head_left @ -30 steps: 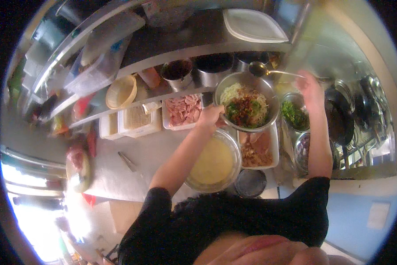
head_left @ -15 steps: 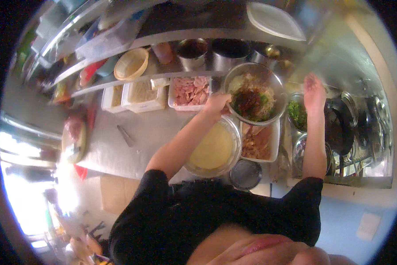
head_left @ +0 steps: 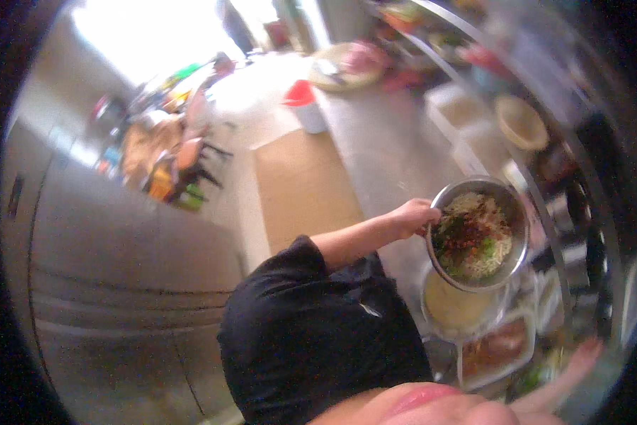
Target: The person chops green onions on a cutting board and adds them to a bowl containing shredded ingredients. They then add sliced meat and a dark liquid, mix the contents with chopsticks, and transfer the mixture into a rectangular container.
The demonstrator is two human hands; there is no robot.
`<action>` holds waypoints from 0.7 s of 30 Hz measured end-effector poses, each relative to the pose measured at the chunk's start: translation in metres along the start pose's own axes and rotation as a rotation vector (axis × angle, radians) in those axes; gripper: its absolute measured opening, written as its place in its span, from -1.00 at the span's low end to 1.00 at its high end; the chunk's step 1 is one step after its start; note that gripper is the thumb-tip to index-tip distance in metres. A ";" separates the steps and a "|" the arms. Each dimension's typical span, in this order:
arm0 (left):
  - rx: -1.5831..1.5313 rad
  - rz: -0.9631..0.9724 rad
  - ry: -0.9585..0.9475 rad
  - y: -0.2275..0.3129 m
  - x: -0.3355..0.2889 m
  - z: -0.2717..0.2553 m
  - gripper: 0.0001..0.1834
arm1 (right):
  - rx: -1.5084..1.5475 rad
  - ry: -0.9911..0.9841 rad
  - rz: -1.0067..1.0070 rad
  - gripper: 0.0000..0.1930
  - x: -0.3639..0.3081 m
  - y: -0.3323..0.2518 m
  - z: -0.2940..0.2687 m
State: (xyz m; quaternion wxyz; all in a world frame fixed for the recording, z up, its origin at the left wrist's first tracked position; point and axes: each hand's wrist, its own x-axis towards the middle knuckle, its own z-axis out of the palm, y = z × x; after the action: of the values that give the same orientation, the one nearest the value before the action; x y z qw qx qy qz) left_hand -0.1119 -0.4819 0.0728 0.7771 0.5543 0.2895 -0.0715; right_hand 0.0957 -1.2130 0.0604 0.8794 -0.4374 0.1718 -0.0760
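- Now my left hand [head_left: 412,218] grips the steel bowl [head_left: 517,244] by its near side, fingers closed on the rim.
- That bowl, tilted toward me, shows pale shreds [head_left: 478,205], chopped greens [head_left: 486,249] and a dark reddish topping [head_left: 468,236]; it covers part of the basin [head_left: 436,328] of pale yellow contents.
- Just beside the basin sits a white tray [head_left: 462,367] of meat.
- My right hand [head_left: 586,354], blurred, is well apart from the bowl; I cannot tell how its fingers stand.

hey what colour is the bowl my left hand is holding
The bowl is shiny silver-grey, seen best in the head view.
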 end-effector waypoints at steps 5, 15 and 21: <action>-0.212 0.035 0.329 -0.007 -0.029 -0.125 -0.88 | -0.147 -0.482 -0.024 -0.88 -0.052 0.028 0.015; -0.255 0.046 0.468 -0.015 0.032 -0.305 -0.89 | -0.783 -0.334 -0.098 -0.76 -0.167 0.224 0.272; -0.171 -0.049 0.364 0.021 0.075 -0.363 -0.91 | -1.494 -0.689 0.132 -0.65 -0.179 0.427 0.441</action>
State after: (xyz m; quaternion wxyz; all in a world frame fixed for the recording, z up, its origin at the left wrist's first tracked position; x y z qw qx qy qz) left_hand -0.1755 -0.1307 -0.0286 0.7541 0.4830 0.4437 0.0357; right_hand 0.0853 -0.5757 0.0093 0.3630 -0.8947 -0.0770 0.2484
